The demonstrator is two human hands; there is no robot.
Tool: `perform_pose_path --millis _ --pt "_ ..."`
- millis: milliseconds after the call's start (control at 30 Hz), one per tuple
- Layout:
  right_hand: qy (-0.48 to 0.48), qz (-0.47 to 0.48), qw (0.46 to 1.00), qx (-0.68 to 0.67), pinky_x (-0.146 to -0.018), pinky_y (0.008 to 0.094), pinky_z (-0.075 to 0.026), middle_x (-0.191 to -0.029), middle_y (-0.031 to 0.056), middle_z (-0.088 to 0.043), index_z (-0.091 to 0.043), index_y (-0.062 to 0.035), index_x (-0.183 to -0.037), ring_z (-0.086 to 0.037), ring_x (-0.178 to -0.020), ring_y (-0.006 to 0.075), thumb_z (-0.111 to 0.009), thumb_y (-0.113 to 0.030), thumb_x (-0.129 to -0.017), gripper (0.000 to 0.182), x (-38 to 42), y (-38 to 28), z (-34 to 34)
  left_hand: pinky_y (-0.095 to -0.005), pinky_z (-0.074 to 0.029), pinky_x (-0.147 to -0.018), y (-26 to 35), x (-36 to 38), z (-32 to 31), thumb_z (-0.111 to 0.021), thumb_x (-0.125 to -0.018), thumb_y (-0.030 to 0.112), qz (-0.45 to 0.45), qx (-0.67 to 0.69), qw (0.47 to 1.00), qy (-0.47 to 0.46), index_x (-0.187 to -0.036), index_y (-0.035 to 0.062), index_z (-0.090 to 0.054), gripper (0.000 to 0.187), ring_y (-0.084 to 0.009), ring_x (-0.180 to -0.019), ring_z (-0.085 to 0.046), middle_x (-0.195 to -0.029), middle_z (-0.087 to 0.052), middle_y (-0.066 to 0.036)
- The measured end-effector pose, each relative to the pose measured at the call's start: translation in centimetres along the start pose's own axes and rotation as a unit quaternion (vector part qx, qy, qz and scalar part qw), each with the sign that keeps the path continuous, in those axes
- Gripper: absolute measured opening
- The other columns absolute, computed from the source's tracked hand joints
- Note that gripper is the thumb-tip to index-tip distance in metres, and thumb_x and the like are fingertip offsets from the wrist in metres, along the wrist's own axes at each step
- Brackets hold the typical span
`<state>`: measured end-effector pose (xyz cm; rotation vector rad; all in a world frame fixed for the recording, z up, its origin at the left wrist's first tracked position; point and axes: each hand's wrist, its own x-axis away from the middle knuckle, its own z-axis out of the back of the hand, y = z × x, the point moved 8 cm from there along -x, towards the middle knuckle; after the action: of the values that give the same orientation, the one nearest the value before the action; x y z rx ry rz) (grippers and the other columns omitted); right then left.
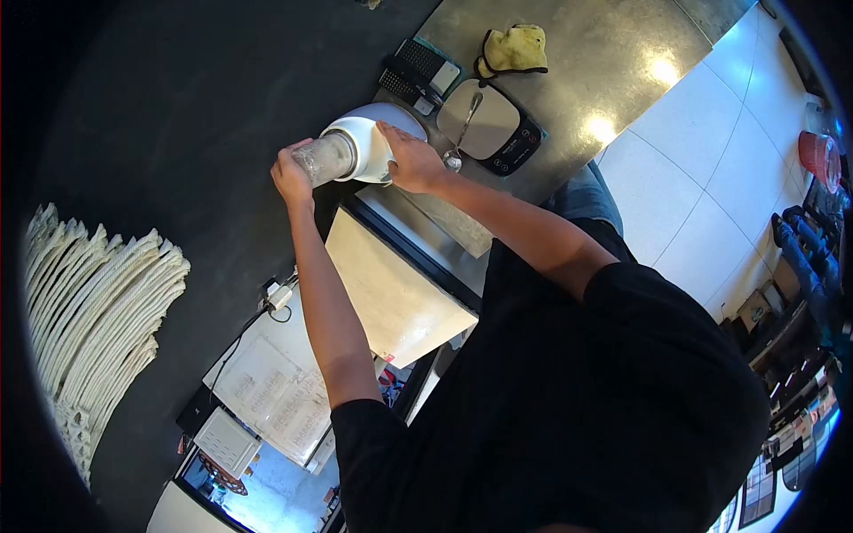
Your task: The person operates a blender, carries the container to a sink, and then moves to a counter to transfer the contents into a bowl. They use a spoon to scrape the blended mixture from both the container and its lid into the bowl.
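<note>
A white rounded appliance point(362, 145) with a clear, cloudy cylindrical container point(325, 160) on its end sits at the edge of the metal counter. My left hand point(293, 178) wraps round the outer end of the container, its fingers partly hidden behind it. Against the side of the white body rests my right hand point(413, 162), fingers stretched out and thumb apart. Close beyond it lies a kitchen scale point(484, 120) with a metal spoon point(469, 120) across it.
On the metal counter point(604, 53) are a yellow cloth point(515, 50) and a black perforated tray point(416, 69). A pale-topped box point(391, 280) stands below my forearms. To the left hangs a white rope piece point(107, 302) against the dark wall.
</note>
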<state>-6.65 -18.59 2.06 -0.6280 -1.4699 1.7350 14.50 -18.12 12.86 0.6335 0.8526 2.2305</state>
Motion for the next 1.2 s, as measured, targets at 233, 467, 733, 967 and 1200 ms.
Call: perform_pose_path --millis 233,467,733,967,1200 --pt "-0.004 -0.005 1.0 0.006 -0.116 0.0413 -0.034 -0.15 0.0237 -0.038 -0.025 0.0012 -0.149 -0.04 -0.138 0.0353 -0.058 -0.006 -0.082 0.075 0.0 -0.1 0.1 -0.0351 -0.053 -0.087 -0.1 -0.1 0.0 -0.033 -0.093 0.025 -0.002 -0.009 1.0 0.002 -0.1 -0.0046 -0.074 0.051 -0.0248 -0.09 -0.068 -0.101 -0.072 -0.016" --pt "-0.006 -0.008 1.0 0.008 -0.115 0.0413 -0.035 -0.15 0.024 -0.039 -0.025 0.0014 -0.149 -0.041 -0.137 0.0356 -0.059 -0.006 -0.082 0.076 0.0 -0.2 0.1 -0.0357 -0.053 -0.086 -0.5 -0.3 0.1 -0.033 -0.093 0.024 0.0 0.007 1.0 0.006 -0.1 -0.0044 -0.073 0.051 -0.0252 -0.09 -0.068 -0.1 -0.072 -0.016" --pt "-0.007 -0.011 1.0 0.01 -0.115 0.0411 -0.035 -0.149 0.0246 -0.039 -0.025 0.0017 -0.149 -0.041 -0.138 0.0361 -0.059 -0.006 -0.081 0.076 0.1 -0.2 0.1 -0.0352 -0.052 -0.088 -0.3 -0.1 0.1 -0.033 -0.093 0.025 0.004 0.0 1.0 0.005 -0.101 -0.0046 -0.073 0.051 -0.0254 -0.091 -0.068 -0.101 -0.072 -0.017" --pt "-0.008 -0.013 1.0 0.004 -0.116 0.0415 -0.034 -0.15 0.0241 -0.039 -0.025 0.0018 -0.149 -0.04 -0.139 0.0357 -0.058 -0.005 -0.082 0.075 0.1 -0.1 0.0 -0.0353 -0.052 -0.088 0.0 0.2 0.0 -0.032 -0.092 0.025 0.01 0.005 1.0 0.005 -0.101 -0.0042 -0.074 0.051 -0.0252 -0.092 -0.068 -0.101 -0.072 -0.016" --pt "-0.015 -0.017 1.0 0.006 -0.116 0.0406 -0.034 -0.151 0.0219 -0.04 -0.025 0.0023 -0.15 -0.04 -0.14 0.032 -0.062 -0.002 -0.078 0.081 0.0 -0.1 0.0 -0.0357 -0.051 -0.087 0.0 0.0 0.1 -0.032 -0.093 0.024 0.003 0.006 1.0 0.015 -0.096 -0.0054 -0.074 0.051 -0.026 -0.09 -0.067 -0.098 -0.071 -0.018"
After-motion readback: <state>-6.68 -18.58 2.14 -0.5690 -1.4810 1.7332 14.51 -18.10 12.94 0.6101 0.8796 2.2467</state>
